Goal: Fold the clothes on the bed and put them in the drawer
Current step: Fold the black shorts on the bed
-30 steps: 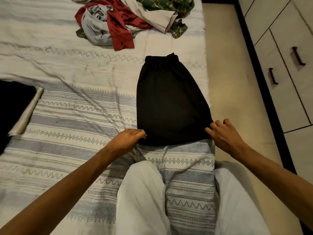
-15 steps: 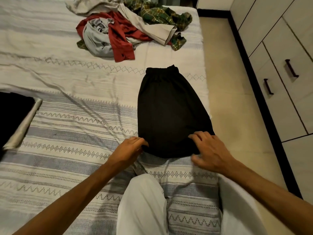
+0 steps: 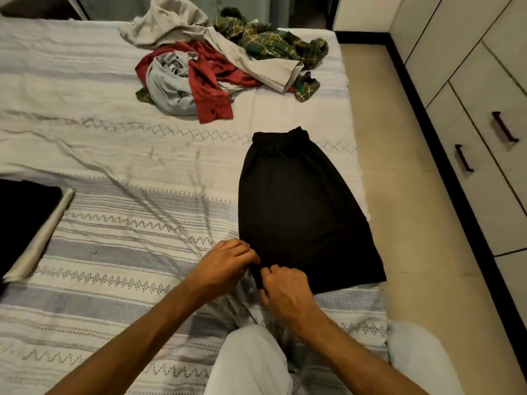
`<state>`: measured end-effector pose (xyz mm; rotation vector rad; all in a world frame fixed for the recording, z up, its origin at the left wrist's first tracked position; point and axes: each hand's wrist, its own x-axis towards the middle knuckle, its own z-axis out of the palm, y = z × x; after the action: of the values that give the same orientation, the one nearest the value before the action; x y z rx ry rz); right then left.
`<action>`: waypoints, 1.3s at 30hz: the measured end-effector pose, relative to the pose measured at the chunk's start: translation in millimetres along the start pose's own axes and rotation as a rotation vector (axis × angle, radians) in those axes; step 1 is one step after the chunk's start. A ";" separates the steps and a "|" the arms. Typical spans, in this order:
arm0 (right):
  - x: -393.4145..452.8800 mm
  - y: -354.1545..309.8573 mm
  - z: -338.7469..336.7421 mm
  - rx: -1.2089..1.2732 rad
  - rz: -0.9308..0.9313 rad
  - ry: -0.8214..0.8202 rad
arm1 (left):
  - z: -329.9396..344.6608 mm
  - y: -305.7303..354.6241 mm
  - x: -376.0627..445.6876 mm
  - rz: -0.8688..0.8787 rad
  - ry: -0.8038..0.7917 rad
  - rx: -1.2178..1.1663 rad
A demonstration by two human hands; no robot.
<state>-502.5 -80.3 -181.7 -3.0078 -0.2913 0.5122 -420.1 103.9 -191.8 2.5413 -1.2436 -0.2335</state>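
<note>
Both hands [image 3: 256, 276] pinching shorts [image 3: 302, 212] hem

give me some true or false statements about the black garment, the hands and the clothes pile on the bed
1. Both hands grip the near left corner of the black garment. True: the left hand and right hand meet there.
2. The black garment hangs in the air. False: it lies flat on the bed, waistband at the far end.
3. The clothes pile sits beyond the black garment. True.
4. The red shirt is folded neatly. False: it lies crumpled in the pile.
5. A drawer stands open. False: the drawers in view are closed.
</note>
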 end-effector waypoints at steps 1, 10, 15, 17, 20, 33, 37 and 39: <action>-3.1 4.5 -0.7 -0.004 -0.072 -0.023 | -1.2 -3.1 2.7 0.014 -0.031 0.020; -36.6 93.7 -8.1 0.584 0.235 0.437 | -20.8 -21.2 15.7 0.101 -0.138 0.041; -54.0 180.1 1.5 0.752 0.739 0.363 | -32.5 3.6 99.0 0.058 -0.096 0.030; -57.7 198.7 5.4 0.892 0.705 0.324 | -27.5 22.2 143.8 0.062 -0.121 0.027; -60.8 213.2 14.1 0.820 0.699 0.412 | -14.8 55.7 206.3 0.156 -0.222 0.065; -73.9 211.5 15.5 0.813 0.605 0.472 | 10.7 128.5 300.8 0.513 -0.472 0.380; -75.3 195.0 -6.4 0.749 0.434 0.532 | -8.8 120.8 309.3 0.547 -0.486 0.517; -74.4 187.8 -16.2 0.676 0.369 0.543 | -17.2 105.6 308.1 0.559 -0.429 0.579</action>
<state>-533.4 -279.6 -162.6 -2.3899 0.3995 -0.1820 -305.3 -197.5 -144.1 2.5034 -2.4272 -0.3368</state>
